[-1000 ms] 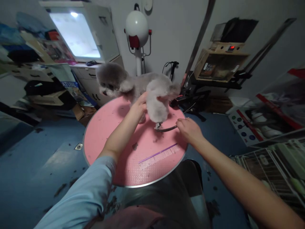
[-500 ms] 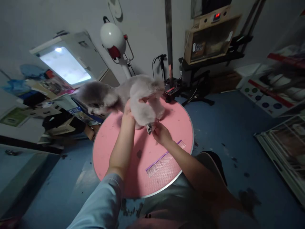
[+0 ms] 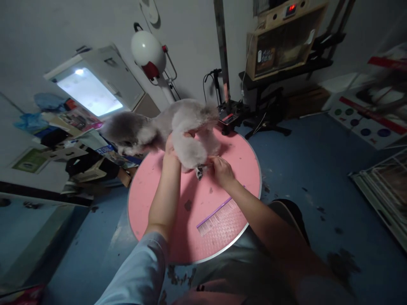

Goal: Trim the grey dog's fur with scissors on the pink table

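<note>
Both arms reach forward and away from the body, side by side, with the hands close together at the far end. The left arm is nearly straight; a light blue sleeve covers it up to the wrist, and the forearm is bare. The left hand (image 3: 171, 147) is raised, with the fingers curled in a grip. The right arm is bare (its upper part is dark and blurred) and comes in from the lower right. The right hand (image 3: 222, 170) is lower, back turned up, its fingers bent and pinched together.
</note>
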The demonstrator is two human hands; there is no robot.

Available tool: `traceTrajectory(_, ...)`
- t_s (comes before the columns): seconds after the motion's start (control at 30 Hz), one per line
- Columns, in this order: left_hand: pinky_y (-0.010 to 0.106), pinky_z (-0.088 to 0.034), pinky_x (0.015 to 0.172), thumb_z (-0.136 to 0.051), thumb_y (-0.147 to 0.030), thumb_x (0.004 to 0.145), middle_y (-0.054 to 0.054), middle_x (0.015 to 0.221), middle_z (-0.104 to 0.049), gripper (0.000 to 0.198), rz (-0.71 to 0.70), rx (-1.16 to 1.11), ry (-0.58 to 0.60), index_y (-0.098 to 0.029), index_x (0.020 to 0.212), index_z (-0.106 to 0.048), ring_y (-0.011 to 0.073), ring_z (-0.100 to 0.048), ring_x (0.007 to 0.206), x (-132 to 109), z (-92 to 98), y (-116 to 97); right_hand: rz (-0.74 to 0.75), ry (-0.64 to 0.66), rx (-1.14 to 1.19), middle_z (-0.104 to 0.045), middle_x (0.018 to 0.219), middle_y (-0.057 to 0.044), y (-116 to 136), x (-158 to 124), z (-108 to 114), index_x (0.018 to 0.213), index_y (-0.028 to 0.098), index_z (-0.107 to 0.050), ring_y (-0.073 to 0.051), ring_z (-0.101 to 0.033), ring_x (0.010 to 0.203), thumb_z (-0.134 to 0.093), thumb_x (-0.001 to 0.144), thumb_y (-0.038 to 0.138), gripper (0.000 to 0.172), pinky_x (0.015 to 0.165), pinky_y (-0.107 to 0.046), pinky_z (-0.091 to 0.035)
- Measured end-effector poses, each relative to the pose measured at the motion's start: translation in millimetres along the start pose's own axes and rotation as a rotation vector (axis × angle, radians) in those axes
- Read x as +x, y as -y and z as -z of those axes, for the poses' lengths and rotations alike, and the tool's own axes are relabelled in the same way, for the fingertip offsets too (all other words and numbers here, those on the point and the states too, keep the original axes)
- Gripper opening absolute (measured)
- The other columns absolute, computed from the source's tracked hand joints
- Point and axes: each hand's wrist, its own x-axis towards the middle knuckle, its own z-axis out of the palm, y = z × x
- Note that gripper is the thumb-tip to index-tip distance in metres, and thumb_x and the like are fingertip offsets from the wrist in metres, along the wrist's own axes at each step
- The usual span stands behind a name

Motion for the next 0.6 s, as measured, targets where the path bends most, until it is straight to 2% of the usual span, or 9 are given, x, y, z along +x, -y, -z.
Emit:
traceTrajectory(0.1,0.024,-0.027,0.063,-0.02,-0.027,0.106,0.003,0.061,-0.043,0.042,0.024,-0.249,-0.092,-0.017,0.083,-0.055,0.0137,-0.023,0.058,-12.0,-18.7,-1.2,0.051,-0.045,-0.019,-0.069,0.118,-0.019,-2.5,5.9,2.4,0.114,0.014,-0.059,-0.028,-0.063,0.113,-0.048,0.091,0.013,0.025,0.104,-0.046,-0.048)
traceTrajectory(0.2,0.024,-0.028,0.066,-0.019,-0.028,0.106,0.004,0.062,-0.044,0.044,0.032,-0.205,-0.1,-0.018,0.083,-0.056,0.015,-0.024,0.061,-15.6,-22.9,-0.5,0.071,-0.026,-0.024,-0.069,0.118,-0.016,-4.0,10.1,2.7,0.112,0.017,-0.059,-0.027,-0.064,0.112,-0.047,0.092,0.012,0.025,0.104,-0.046,-0.049)
traceTrajectory(0.3,0.025,-0.028,0.069,-0.026,-0.024,0.104,0.004,0.066,-0.047,0.038,-0.007,-0.086,-0.085,-0.018,0.089,-0.06,0.0158,-0.024,0.063,-12.0,-16.3,0.8,0.061,0.02,-0.018,-0.07,0.115,-0.015,-6.8,8.4,2.9,0.116,0.016,-0.059,-0.025,-0.065,0.109,-0.041,0.09,0.005,0.033,0.102,-0.043,-0.051)
traceTrajectory(0.4,0.025,-0.028,0.07,-0.032,-0.02,0.1,0.004,0.068,-0.049,0.031,-0.029,-0.06,-0.05,-0.017,0.098,-0.063,0.015,-0.025,0.062,-5.7,-6.8,1.3,0.071,0.034,-0.019,-0.069,0.118,-0.017,-9.5,7.5,3.0,0.116,0.014,-0.06,-0.026,-0.063,0.113,-0.045,0.087,0.005,0.033,0.104,-0.043,-0.05)
traceTrajectory(0.53,0.024,-0.03,0.068,-0.044,-0.021,0.094,0.003,0.066,-0.05,0.016,-0.016,0.012,0.022,-0.016,0.092,-0.059,0.0117,-0.03,0.061,4.8,5.6,2.9,0.084,0.039,-0.019,-0.069,0.121,-0.018,-8.6,12.5,7.0,0.113,0.015,-0.061,-0.027,-0.063,0.115,-0.045,0.084,0.003,0.035,0.107,-0.046,-0.048)
traceTrajectory(0.6,0.023,-0.03,0.065,-0.052,-0.023,0.088,0.001,0.065,-0.05,0.009,-0.012,0.077,0.054,-0.015,0.087,-0.055,0.009,-0.031,0.059,9.0,12.6,6.6,0.087,0.084,-0.019,-0.069,0.121,-0.018,-6.1,12.1,17.3,0.114,0.014,-0.062,-0.026,-0.063,0.114,-0.044,0.084,0.002,0.037,0.107,-0.046,-0.047)
